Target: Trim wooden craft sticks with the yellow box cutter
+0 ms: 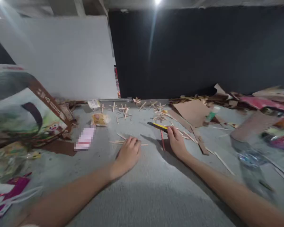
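My right hand [176, 140] is closed around a yellow and black box cutter [159, 126], whose dark tip points to the left above the grey surface. My left hand [129, 152] rests with bent fingers on a few thin wooden sticks [117, 142]; a stick end juts out to its right. Whatever lies right under those fingertips is hidden. Just left of my right hand is a thin red stick [162, 141]. Farther back stand several small crossed-stick pieces [126, 112], beside a loose pile of short sticks [159, 117].
Cardboard pieces [191, 112] and loose sticks [223, 163] lie to the right, near a clear plastic bottle [249, 159]. On the left are a large printed bag [26, 107], a yellow packet [99, 119] and a magenta item [16, 189]. A dark panel [198, 53] stands behind.
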Demonstrator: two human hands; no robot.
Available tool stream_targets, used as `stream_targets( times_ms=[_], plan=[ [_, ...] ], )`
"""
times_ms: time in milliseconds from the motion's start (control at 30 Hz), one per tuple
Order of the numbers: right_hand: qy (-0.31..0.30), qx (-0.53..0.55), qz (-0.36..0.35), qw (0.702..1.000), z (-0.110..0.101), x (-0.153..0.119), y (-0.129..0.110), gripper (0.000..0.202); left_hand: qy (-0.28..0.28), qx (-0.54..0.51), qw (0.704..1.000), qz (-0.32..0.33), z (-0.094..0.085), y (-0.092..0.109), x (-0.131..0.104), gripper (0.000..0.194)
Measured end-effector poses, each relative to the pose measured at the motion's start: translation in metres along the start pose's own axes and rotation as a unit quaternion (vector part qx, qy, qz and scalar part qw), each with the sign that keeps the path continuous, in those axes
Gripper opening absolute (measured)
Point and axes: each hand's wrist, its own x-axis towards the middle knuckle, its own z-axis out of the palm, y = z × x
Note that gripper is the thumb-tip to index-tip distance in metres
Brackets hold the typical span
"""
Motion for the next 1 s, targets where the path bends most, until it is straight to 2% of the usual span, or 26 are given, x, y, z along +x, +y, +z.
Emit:
stream_targets(
  times_ms=[167,433,833,933,1000],
  plan=[
    [0.004,0.011,-0.008,1.0,-0.002,0.002,-0.001,0.042,0.016,-0.022,1.0,-0.004,0.005,0.009,-0.008,0.024],
    [0.005,0.017,-0.027,0.999,0.0,0.0,-0.004,0.041,0.029,-0.075,0.997,-0.009,0.006,0.005,-0.007,0.025],
    [-0.009,0.003,-0.028,1.0,-0.001,0.001,-0.003,0.037,0.048,-0.072,0.996,0.0,0.011,0.002,-0.007,0.028],
    [-0.007,0.0,-0.034,0.999,-0.001,0.0,-0.004,0.036,0.091,-0.078,0.991,0.055,-0.005,0.011,-0.005,0.038],
    [-0.006,-0.002,-0.037,0.999,-0.002,0.001,-0.005,0.036,0.152,-0.112,0.972,0.138,-0.033,0.025,-0.005,0.047]
  ],
)
